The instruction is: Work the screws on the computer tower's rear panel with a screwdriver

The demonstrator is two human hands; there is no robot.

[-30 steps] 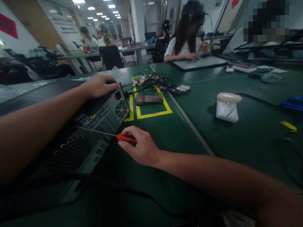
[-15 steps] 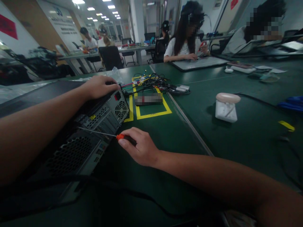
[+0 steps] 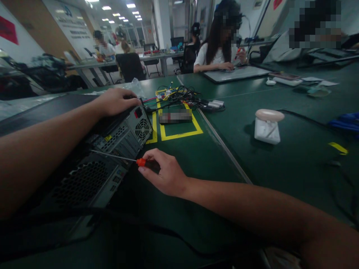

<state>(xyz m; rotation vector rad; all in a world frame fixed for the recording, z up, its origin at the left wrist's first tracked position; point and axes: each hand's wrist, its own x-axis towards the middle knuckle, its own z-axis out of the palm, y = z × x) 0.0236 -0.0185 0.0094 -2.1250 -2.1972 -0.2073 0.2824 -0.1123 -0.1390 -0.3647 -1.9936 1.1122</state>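
A dark computer case (image 3: 126, 138) lies tilted on the green table at the left, its rear panel with fan grille and ports facing the table's middle. My left hand (image 3: 119, 101) rests on the top edge of the case near the power supply, its fingers curled over the edge and partly hidden. My right hand (image 3: 165, 172) is closed around the handle of a screwdriver (image 3: 141, 162) with an orange collar. The long shaft points left, and its tip meets the rear panel beside the large honeycomb vent. Whether it sits on a screw is too small to tell.
Tangled cables (image 3: 185, 95) and a pixelated dark object (image 3: 175, 116) lie by yellow tape squares (image 3: 182, 134). A white box with a pinkish lid (image 3: 267, 130) stands to the right. A black strap crosses the foreground. Across the table, a person (image 3: 217, 52) works at a panel.
The screwdriver and my right hand have shifted very slightly left, with the grip a little changed. My left hand stays on the case.
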